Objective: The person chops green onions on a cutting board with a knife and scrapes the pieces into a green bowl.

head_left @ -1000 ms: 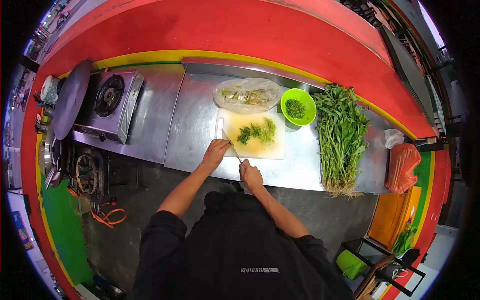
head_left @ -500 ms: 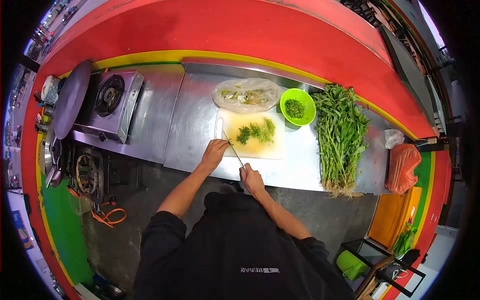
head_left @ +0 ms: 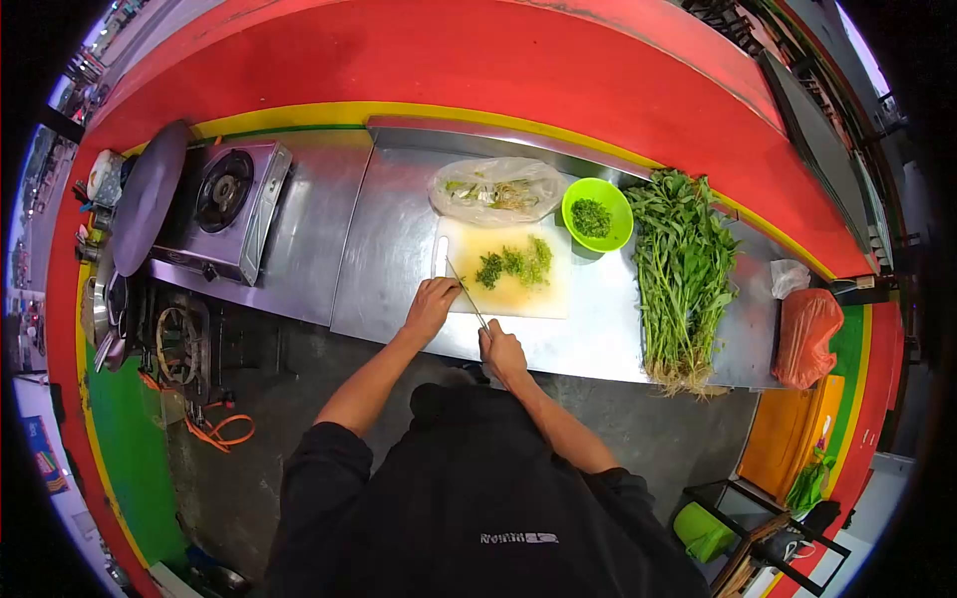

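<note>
In the head view my right hand point(head_left: 501, 354) is closed around the handle of a knife point(head_left: 468, 294), its blade slanting up and left over the near-left part of a white cutting board point(head_left: 543, 306). My left hand point(head_left: 434, 304) is at the board's near-left edge, fingers bent together beside the blade; whatever they pinch is hidden. Chopped green herbs point(head_left: 513, 264) lie on the board, darker on the left and paler on the right. Beyond the board rests a clear plastic bag point(head_left: 498, 189) with stems inside. A bright green bowl point(head_left: 620, 204) of chopped greens stands at the board's far-right corner.
A large bunch of leafy greens point(head_left: 688, 279) with roots lies right of the board. Farther right sits a red plastic bag point(head_left: 807, 339). A gas stove point(head_left: 224, 204) and a large round dark lid point(head_left: 150, 199) stand left on the steel counter point(head_left: 384, 214). A red wall point(head_left: 478, 65) borders the back.
The whole view has shifted slightly to the right. Both hands keep nearly the same places, and the knife stays in my right hand.
</note>
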`<action>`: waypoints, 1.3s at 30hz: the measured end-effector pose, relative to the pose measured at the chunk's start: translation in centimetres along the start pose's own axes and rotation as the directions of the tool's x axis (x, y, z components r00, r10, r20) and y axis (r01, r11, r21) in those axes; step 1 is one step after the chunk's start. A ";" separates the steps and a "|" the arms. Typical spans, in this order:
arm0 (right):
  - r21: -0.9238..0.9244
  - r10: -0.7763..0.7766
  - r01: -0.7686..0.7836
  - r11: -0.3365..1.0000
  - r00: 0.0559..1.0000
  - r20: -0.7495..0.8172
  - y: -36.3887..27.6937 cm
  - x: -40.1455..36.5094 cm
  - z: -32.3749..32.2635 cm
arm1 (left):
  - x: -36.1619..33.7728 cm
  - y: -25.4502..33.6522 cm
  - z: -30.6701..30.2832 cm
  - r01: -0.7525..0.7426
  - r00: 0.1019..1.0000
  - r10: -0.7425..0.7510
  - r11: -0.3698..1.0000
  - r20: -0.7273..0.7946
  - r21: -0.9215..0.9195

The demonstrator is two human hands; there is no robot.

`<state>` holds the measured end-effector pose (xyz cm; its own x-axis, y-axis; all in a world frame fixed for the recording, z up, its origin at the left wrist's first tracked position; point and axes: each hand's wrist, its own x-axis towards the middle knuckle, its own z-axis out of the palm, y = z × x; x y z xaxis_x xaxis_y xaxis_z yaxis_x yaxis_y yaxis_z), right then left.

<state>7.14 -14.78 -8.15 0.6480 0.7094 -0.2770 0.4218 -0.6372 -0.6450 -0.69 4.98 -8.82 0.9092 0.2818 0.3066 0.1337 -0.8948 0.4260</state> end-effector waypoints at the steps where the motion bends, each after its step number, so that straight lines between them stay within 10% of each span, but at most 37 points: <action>1: 0.018 -0.006 0.006 1.000 1.000 -0.009 0.0 -0.2 -0.1 | 0.0 0.0 0.0 0.013 1.000 -0.013 1.000 0.012 0.010; 39: 0.018 0.091 -0.091 0.996 0.995 0.040 -0.4 -1.6 0.1 | -0.5 -1.6 -0.2 -0.069 0.997 0.073 0.994 0.038 -0.090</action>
<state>5.85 -15.63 -7.48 0.6579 0.6602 -0.3624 0.3497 -0.6939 -0.6294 -1.44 6.35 -9.48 0.9310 0.2020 0.3040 0.0342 -0.8774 0.4786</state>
